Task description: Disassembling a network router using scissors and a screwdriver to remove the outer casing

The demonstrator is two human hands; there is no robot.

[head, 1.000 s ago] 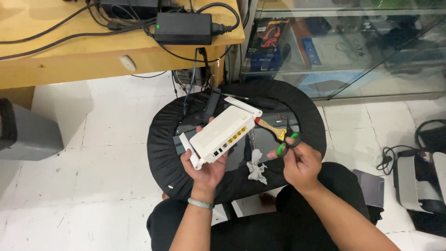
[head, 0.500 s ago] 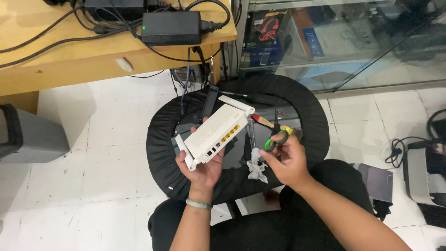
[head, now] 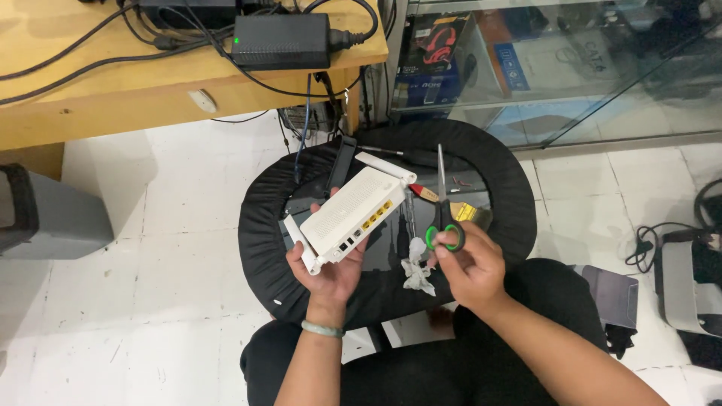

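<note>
My left hand (head: 331,272) grips the white rectangular plastic router (head: 347,219) from below; its long axis runs lower left to upper right. Just to its right, my right hand (head: 468,269) pinches the green-and-black-handled steel scissors (head: 442,214), blades closed, pointing away. Beyond lies the round black fabric-rimmed tray (head: 511,188).

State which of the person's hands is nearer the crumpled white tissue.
Right. The right hand with the scissors is beside the tissue; the left hand holds the router farther left.

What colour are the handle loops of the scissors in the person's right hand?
Green with black, on the scissors held by the right hand; the head view shows it.
</note>
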